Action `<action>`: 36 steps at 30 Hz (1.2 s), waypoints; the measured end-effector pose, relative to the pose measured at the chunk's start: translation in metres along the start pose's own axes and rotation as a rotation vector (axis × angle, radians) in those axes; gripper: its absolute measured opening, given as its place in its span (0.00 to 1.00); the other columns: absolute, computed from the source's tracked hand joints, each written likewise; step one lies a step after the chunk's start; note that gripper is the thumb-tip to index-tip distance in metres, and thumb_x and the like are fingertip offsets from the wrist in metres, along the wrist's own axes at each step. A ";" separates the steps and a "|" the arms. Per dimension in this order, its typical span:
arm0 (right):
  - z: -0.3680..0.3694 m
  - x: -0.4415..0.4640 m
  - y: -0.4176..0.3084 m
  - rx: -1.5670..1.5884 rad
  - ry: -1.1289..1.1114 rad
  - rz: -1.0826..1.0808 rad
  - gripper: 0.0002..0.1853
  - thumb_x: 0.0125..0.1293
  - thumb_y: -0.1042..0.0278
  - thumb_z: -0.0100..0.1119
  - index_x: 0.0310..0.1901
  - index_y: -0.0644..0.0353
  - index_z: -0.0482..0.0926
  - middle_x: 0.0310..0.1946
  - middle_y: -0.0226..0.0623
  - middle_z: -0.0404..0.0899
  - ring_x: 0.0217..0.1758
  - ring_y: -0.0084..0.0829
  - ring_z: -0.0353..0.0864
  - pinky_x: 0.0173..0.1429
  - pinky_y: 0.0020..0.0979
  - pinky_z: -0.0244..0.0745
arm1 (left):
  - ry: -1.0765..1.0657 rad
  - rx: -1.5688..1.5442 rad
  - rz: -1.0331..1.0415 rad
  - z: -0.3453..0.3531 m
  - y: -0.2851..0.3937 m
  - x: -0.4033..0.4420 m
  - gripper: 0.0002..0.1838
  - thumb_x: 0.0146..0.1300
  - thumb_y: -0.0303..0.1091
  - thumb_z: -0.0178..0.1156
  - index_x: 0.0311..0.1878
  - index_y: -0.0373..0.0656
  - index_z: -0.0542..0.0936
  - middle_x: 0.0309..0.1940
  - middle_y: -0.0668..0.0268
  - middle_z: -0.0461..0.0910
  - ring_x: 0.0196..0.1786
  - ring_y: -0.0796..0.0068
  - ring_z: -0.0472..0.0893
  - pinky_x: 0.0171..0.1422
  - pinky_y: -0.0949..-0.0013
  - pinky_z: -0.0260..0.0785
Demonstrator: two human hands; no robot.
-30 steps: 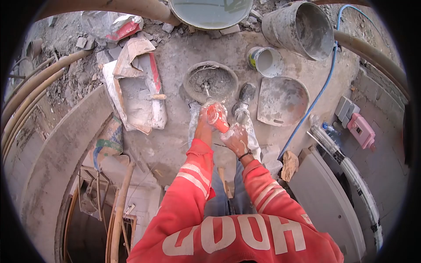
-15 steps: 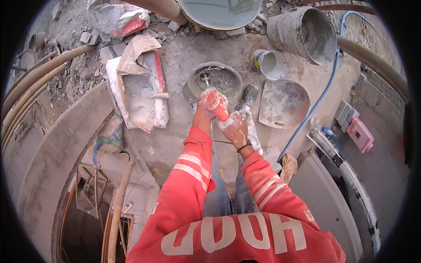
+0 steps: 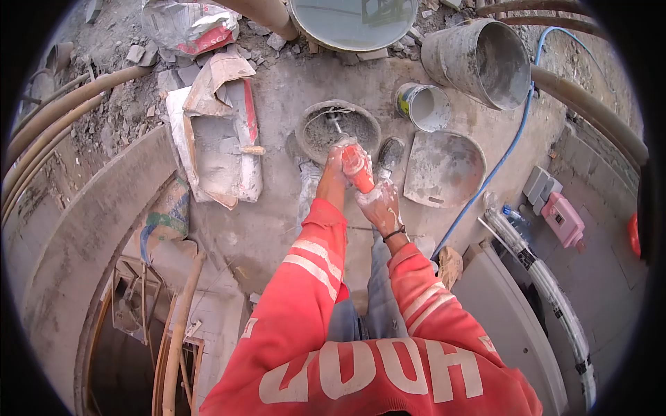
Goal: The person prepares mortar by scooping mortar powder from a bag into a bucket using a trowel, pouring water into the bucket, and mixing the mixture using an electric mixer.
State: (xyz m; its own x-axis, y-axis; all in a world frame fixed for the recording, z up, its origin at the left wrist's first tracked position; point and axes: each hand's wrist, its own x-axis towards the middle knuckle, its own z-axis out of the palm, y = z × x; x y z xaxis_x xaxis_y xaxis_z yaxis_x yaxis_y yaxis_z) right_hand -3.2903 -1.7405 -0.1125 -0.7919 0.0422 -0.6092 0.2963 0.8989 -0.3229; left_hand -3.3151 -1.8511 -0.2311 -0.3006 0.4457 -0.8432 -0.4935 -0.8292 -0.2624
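A red power mixer (image 3: 357, 168) is held between both hands, its metal shaft reaching down into a round bucket (image 3: 300, 139) of grey mortar (image 3: 320, 133). My left hand (image 3: 336, 158) is wrapped round the front of the tool, close to the bucket's near rim. Behind it, my right hand (image 3: 380, 205) grips the rear end. Both hands are smeared with pale mortar. The end of the shaft is sunk in the mortar and hidden. A shoe (image 3: 390, 152) stands close to the bucket's right side.
An opened cement bag (image 3: 250, 173) with a trowel handle lies left. Right are a small white bucket (image 3: 429, 109), a grey tray (image 3: 445, 170), a big bucket (image 3: 451, 59) and a blue hose (image 3: 512, 149). A water tub (image 3: 354, 28) stands ahead.
The red tool and both hands have shifted slightly right, and the tool now points more steeply. The shaft has moved from the bucket's left part toward its middle.
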 end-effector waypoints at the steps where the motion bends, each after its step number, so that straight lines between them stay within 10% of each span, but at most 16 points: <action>1: -0.001 0.002 0.002 0.006 -0.022 0.029 0.21 0.49 0.52 0.63 0.34 0.64 0.80 0.32 0.53 0.79 0.38 0.52 0.78 0.45 0.47 0.72 | 0.024 0.008 -0.003 0.000 0.002 0.010 0.13 0.59 0.42 0.55 0.26 0.44 0.74 0.21 0.59 0.76 0.23 0.59 0.77 0.30 0.56 0.74; 19: -0.003 -0.025 0.027 0.121 -0.114 0.132 0.34 0.51 0.57 0.64 0.59 0.65 0.69 0.47 0.58 0.78 0.49 0.56 0.77 0.54 0.47 0.72 | 0.060 0.013 -0.061 0.003 -0.033 -0.008 0.13 0.59 0.42 0.57 0.31 0.41 0.76 0.25 0.58 0.78 0.26 0.58 0.78 0.31 0.55 0.75; 24: 0.020 -0.048 0.042 0.092 -0.322 0.302 0.34 0.55 0.43 0.61 0.51 0.67 0.75 0.48 0.61 0.76 0.56 0.54 0.72 0.63 0.47 0.63 | 0.018 -0.016 -0.040 -0.020 -0.044 -0.020 0.13 0.60 0.43 0.57 0.33 0.42 0.76 0.27 0.57 0.78 0.28 0.57 0.79 0.33 0.56 0.75; 28: -0.033 -0.020 0.048 0.182 -0.803 0.130 0.27 0.56 0.49 0.65 0.44 0.68 0.77 0.34 0.51 0.82 0.39 0.44 0.82 0.47 0.39 0.75 | -0.023 -0.034 0.009 -0.035 -0.046 -0.024 0.13 0.61 0.44 0.57 0.34 0.42 0.77 0.29 0.57 0.79 0.30 0.57 0.79 0.34 0.56 0.75; 31: -0.023 0.006 0.130 1.066 -0.490 0.353 0.17 0.66 0.62 0.58 0.49 0.66 0.74 0.35 0.41 0.82 0.36 0.30 0.82 0.42 0.29 0.77 | -0.030 -0.062 0.026 -0.049 -0.055 -0.030 0.13 0.61 0.44 0.56 0.35 0.42 0.77 0.30 0.57 0.79 0.32 0.56 0.79 0.35 0.56 0.76; 36: 0.027 0.155 0.283 0.975 -0.028 0.682 0.27 0.65 0.55 0.58 0.61 0.58 0.63 0.40 0.45 0.79 0.38 0.35 0.83 0.38 0.32 0.80 | -0.016 -0.127 -0.106 -0.079 -0.063 -0.038 0.11 0.63 0.41 0.57 0.42 0.45 0.77 0.36 0.56 0.78 0.36 0.55 0.79 0.39 0.55 0.77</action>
State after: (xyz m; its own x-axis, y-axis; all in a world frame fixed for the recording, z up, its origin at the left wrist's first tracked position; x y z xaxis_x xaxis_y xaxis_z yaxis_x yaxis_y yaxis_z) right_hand -3.3149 -1.4913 -0.3182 -0.3051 0.3627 -0.8805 0.9425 -0.0172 -0.3337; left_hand -3.2080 -1.8425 -0.2196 -0.2657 0.5375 -0.8003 -0.4165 -0.8127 -0.4075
